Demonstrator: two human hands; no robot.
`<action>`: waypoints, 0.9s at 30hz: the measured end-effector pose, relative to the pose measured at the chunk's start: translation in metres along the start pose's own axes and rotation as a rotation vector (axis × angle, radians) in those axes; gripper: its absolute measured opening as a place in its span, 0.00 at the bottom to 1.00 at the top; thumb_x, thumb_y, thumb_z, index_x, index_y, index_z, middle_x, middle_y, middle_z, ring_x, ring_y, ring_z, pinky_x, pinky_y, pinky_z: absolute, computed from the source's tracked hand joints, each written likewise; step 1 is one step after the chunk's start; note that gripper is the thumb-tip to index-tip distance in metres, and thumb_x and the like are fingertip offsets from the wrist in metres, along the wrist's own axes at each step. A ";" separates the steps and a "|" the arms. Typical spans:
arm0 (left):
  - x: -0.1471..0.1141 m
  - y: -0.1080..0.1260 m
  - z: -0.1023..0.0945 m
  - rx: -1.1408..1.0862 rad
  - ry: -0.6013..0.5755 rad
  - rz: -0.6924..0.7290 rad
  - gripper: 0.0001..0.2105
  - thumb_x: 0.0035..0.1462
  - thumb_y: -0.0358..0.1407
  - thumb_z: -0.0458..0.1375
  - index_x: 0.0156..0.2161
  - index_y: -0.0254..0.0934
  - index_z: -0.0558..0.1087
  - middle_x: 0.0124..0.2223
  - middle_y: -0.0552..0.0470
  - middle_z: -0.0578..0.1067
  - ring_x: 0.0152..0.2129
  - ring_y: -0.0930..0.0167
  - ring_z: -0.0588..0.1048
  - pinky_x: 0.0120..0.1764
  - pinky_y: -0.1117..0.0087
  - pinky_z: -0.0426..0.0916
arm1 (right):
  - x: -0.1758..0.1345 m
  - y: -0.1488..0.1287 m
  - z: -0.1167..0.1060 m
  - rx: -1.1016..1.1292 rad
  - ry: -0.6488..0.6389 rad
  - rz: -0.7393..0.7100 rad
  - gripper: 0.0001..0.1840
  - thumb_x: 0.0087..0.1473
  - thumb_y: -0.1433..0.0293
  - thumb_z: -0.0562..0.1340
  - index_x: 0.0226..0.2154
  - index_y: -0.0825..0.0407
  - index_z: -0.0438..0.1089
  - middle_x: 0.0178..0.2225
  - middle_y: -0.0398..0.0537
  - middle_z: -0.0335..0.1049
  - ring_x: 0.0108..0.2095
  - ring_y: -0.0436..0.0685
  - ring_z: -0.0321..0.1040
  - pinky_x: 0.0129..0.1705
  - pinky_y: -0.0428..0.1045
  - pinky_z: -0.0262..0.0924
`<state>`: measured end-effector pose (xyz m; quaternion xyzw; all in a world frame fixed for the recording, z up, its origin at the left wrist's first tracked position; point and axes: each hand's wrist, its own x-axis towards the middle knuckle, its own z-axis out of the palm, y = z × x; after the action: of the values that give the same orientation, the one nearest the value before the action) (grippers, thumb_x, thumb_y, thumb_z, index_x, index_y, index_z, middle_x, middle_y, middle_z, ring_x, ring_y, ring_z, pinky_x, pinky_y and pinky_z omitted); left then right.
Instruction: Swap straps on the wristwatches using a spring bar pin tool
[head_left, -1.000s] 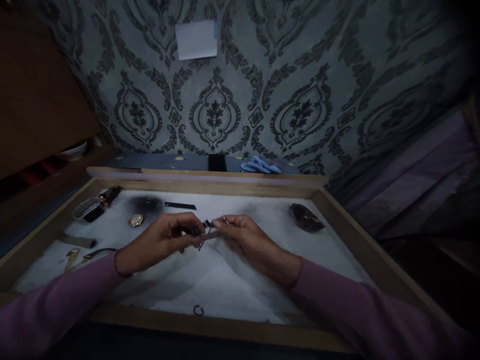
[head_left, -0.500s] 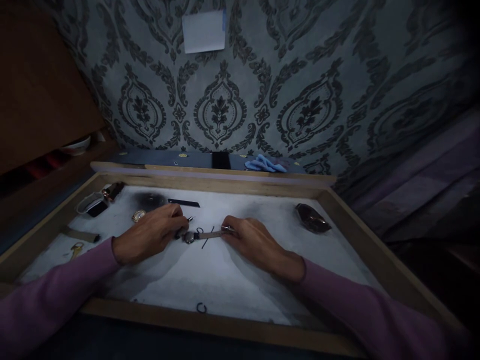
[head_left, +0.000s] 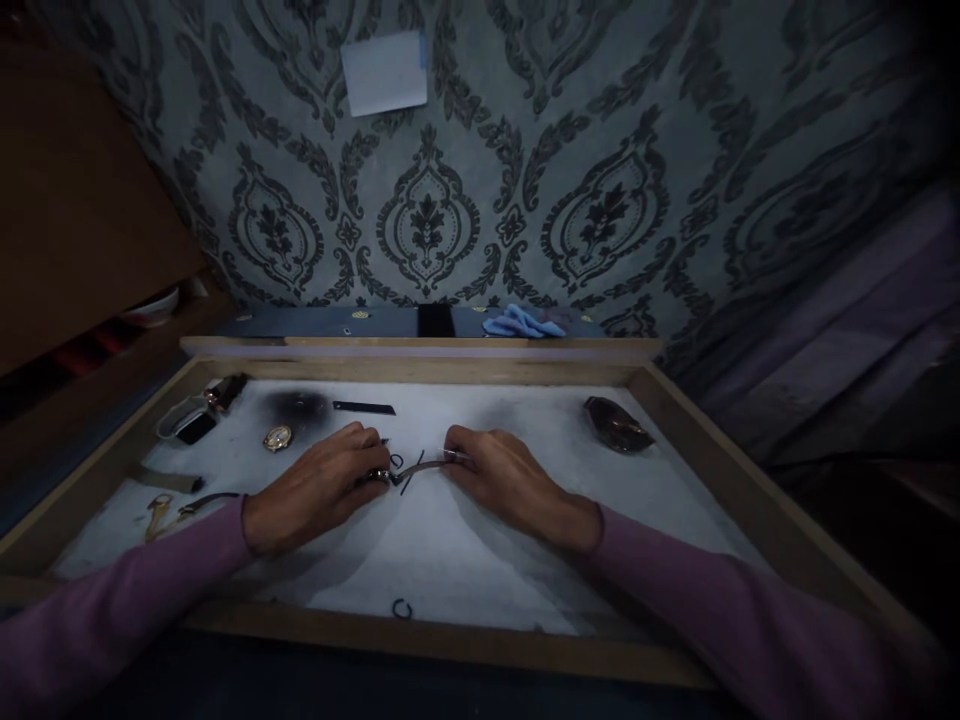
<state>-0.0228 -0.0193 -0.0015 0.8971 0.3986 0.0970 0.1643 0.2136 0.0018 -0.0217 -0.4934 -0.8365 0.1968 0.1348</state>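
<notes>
A wristwatch (head_left: 418,467) is stretched between my two hands above the white surface, its strap slightly arched. My left hand (head_left: 322,488) is closed around the case end, its fingers covering most of the dial. My right hand (head_left: 514,485) pinches the far end of the strap; a thin shiny piece shows at its fingers, too small to name. Behind the strap lie a small dark ring (head_left: 396,461) and a thin dark rod (head_left: 417,462). A gold watch case (head_left: 277,437) rests just beyond my left hand.
A wooden frame (head_left: 450,640) borders the white surface. A smartwatch (head_left: 196,427), an olive strap (head_left: 169,481) and gold pieces (head_left: 158,515) lie left. A black strip (head_left: 364,407) lies behind, a dark wrapped bundle (head_left: 619,426) right, another ring (head_left: 403,608) near the front edge. A blue cloth (head_left: 523,321) lies beyond the frame.
My left hand has shifted right and closed over the watch case, which showed face-up before. The strap has turned edge-on and bowed. My right hand has barely moved.
</notes>
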 end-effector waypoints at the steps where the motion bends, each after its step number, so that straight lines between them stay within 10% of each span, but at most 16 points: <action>1: 0.001 0.001 -0.001 -0.045 0.026 -0.025 0.07 0.64 0.34 0.51 0.37 0.36 0.69 0.36 0.50 0.68 0.35 0.66 0.65 0.37 0.67 0.58 | 0.000 0.000 -0.001 0.018 0.013 -0.006 0.03 0.53 0.75 0.61 0.31 0.52 0.70 0.23 0.45 0.69 0.26 0.54 0.63 0.28 0.47 0.46; 10: 0.022 0.014 -0.003 -0.922 -0.130 -0.278 0.12 0.58 0.44 0.56 0.34 0.35 0.68 0.29 0.51 0.76 0.24 0.74 0.70 0.25 0.74 0.58 | 0.001 -0.003 -0.009 0.570 -0.036 -0.094 0.06 0.52 0.70 0.61 0.27 0.54 0.72 0.18 0.38 0.59 0.20 0.47 0.51 0.24 0.44 0.45; 19: 0.023 0.000 0.010 -1.111 0.014 -0.428 0.18 0.51 0.48 0.63 0.36 0.34 0.71 0.27 0.52 0.75 0.21 0.76 0.68 0.22 0.76 0.51 | 0.010 0.005 0.000 1.358 -0.081 0.231 0.16 0.47 0.58 0.66 0.27 0.54 0.69 0.20 0.37 0.57 0.18 0.45 0.48 0.22 0.45 0.43; 27: 0.022 -0.004 -0.001 -0.977 0.095 -0.425 0.16 0.50 0.46 0.62 0.35 0.34 0.71 0.24 0.53 0.74 0.19 0.76 0.67 0.20 0.76 0.55 | 0.009 0.013 0.008 1.162 0.108 0.207 0.19 0.50 0.54 0.64 0.28 0.54 0.76 0.22 0.41 0.62 0.26 0.50 0.56 0.32 0.48 0.50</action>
<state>-0.0113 -0.0002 -0.0008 0.6104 0.4869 0.2763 0.5604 0.2157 0.0136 -0.0344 -0.4270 -0.5311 0.6092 0.4055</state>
